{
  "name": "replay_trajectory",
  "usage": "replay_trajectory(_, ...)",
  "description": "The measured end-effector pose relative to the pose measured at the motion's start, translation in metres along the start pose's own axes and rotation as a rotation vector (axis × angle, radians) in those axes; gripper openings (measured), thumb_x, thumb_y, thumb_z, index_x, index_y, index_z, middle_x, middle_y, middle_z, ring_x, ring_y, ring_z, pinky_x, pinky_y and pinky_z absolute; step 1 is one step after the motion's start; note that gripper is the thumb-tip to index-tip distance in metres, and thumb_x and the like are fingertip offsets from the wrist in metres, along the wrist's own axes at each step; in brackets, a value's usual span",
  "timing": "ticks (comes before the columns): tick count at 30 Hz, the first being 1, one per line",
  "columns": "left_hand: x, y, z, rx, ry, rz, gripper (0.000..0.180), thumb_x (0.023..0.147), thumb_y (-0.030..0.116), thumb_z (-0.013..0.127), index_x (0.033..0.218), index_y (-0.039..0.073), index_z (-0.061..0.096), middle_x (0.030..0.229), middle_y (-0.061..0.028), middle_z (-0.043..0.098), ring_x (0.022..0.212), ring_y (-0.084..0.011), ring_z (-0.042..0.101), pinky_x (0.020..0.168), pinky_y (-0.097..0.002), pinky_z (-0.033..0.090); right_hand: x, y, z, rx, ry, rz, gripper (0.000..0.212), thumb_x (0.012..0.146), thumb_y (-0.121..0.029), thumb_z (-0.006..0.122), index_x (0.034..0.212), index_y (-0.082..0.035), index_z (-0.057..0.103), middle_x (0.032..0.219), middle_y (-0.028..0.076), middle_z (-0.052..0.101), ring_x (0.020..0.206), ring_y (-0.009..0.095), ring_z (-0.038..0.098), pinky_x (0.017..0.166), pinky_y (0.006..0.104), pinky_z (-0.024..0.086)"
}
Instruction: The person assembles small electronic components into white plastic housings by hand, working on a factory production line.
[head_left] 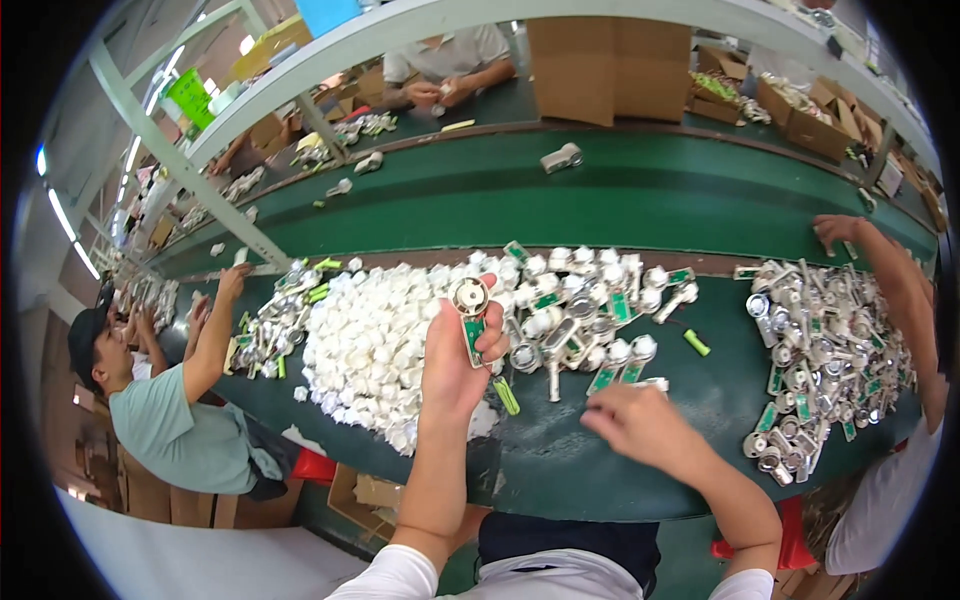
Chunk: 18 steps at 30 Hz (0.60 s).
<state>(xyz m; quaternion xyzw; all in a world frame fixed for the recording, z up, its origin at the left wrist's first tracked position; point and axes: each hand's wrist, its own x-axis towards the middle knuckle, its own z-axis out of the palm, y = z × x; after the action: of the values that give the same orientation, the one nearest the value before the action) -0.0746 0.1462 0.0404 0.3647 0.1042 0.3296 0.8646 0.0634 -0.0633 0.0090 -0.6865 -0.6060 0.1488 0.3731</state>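
My left hand (456,365) is closed around a small handheld device (471,300), raised above the table. Its round head faces up, and a green circuit board runs along its narrow handle. A green battery (507,396) shows just beside that hand; whether it hangs from the device or lies on the table I cannot tell. Lower right of it, my right hand (645,428) hovers over the table with fingers bent down, blurred by motion. Just past its fingers are several similar devices (628,358) with white caps and green boards.
A big heap of white plastic caps (365,345) covers the left-middle table. Another pile of devices (800,370) lies right, near a co-worker's arm (905,300). One loose green battery (697,342) sits between. Behind runs a green conveyor belt (450,205); a person (190,400) works at left.
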Motion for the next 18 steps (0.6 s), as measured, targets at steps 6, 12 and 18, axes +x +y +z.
replay_trajectory(6, -0.006, 0.026, -0.003, 0.175, -0.001, 0.083, 0.051, 0.088, 0.003, 0.065, 0.135, -0.004, 0.047, 0.089, -0.006, 0.054, 0.069, -0.0086, 0.041, 0.06, -0.0256, 0.036, 0.012, -0.015, 0.086, -0.073, -0.162, -0.072, 0.028, 0.09, -0.016, 0.064, 0.112, 0.0, 0.058, 0.105, 0.015, 0.057, 0.077, 0.035, 0.065, 0.064, 0.0434, 0.054)
replay_trajectory(12, -0.007, 0.012, -0.012, 0.128, -0.067, 0.056, 0.053, 0.09, 0.001, 0.061, 0.138, -0.003, 0.041, 0.087, -0.004, 0.051, 0.076, -0.0111, 0.047, 0.063, -0.0276, 0.038, 0.068, -0.006, 0.129, -0.326, -0.118, 0.035, 0.049, 0.072, 0.003, 0.063, 0.119, 0.012, 0.05, 0.089, 0.022, 0.064, 0.077, 0.034, 0.07, 0.062, 0.0396, 0.058)
replay_trajectory(18, -0.016, 0.017, -0.026, 0.249, -0.065, 0.016, 0.062, 0.094, 0.01, 0.061, 0.146, -0.005, 0.03, 0.091, -0.0016, 0.048, 0.075, -0.0091, 0.044, 0.061, -0.024, 0.037, 0.082, -0.009, 0.153, -0.225, -0.128, 0.014, 0.023, 0.078, -0.002, 0.058, 0.099, 0.006, 0.058, 0.075, 0.023, 0.067, 0.071, 0.038, 0.069, 0.061, 0.0462, 0.055)
